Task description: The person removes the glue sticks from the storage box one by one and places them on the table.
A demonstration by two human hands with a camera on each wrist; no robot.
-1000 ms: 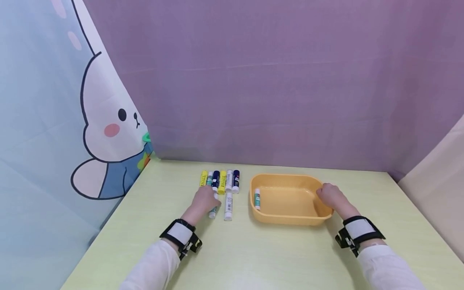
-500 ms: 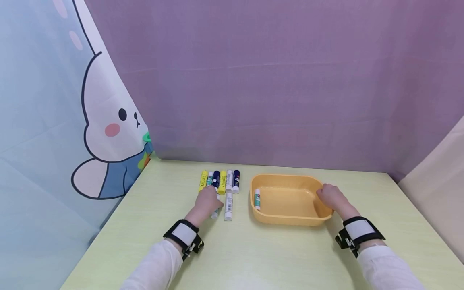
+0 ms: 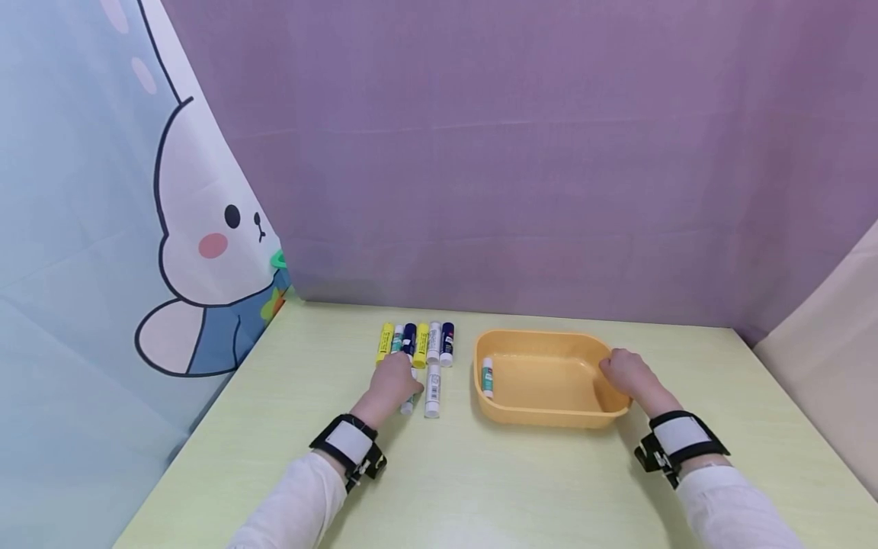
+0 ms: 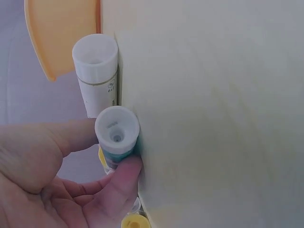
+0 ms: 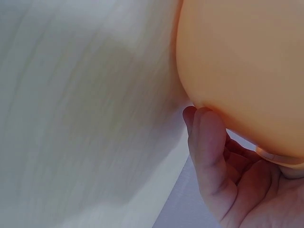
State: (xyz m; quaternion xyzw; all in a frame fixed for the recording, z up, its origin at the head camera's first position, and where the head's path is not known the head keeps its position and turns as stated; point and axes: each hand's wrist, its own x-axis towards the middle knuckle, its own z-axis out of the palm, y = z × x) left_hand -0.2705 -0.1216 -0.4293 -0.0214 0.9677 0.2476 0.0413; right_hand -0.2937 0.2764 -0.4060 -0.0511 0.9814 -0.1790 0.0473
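My left hand (image 3: 392, 381) pinches a white glue stick with a teal label (image 4: 117, 130) between thumb and fingers, low against the table. Just right of it lies a white glue stick (image 3: 432, 390), apart from the hand. Behind these, a row of glue sticks in yellow, navy and white includes a navy one (image 3: 447, 343) at the right end; my left hand partly covers the row's near left side. My right hand (image 3: 627, 374) grips the right side of a yellow-orange plastic basket (image 3: 549, 418), fingers against its outer wall. One teal-labelled glue stick (image 3: 487, 377) lies inside at the left.
The pale yellow-green table (image 3: 480, 488) extends in front of the basket. A purple cloth (image 3: 514, 168) hangs behind it, and a blue cloth with a cartoon animal (image 3: 206, 229) hangs at the left. Both wrists wear black camera straps.
My left hand has shifted slightly right, bringing the teal-labelled glue stick closer to the white one beside it. My right hand and the basket stay in place.
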